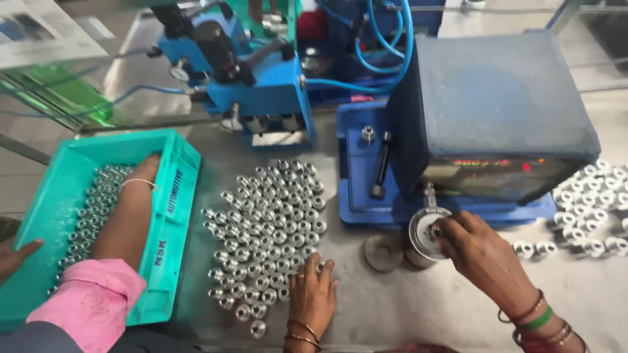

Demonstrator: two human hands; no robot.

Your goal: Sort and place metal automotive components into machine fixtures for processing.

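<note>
My left hand [313, 295], with bangles at the wrist, lies palm down at the near edge of a large patch of small shiny metal rings [268, 229] standing on the steel table; its fingertips touch the nearest rings. My right hand [481, 253], also bangled, pinches a small metal ring [433, 230] on top of a round silver fixture [418, 236] in front of the blue machine. Whether the ring is seated on the fixture is hidden by my fingers.
A co-worker's arm in a pink sleeve [98, 297] reaches into a teal crate [171, 216] holding more rings; another hand [16, 256] shows at the far left. A blue box with a red display [504, 111] and a blue press [261, 85] stand behind. More rings [589, 209] lie at right.
</note>
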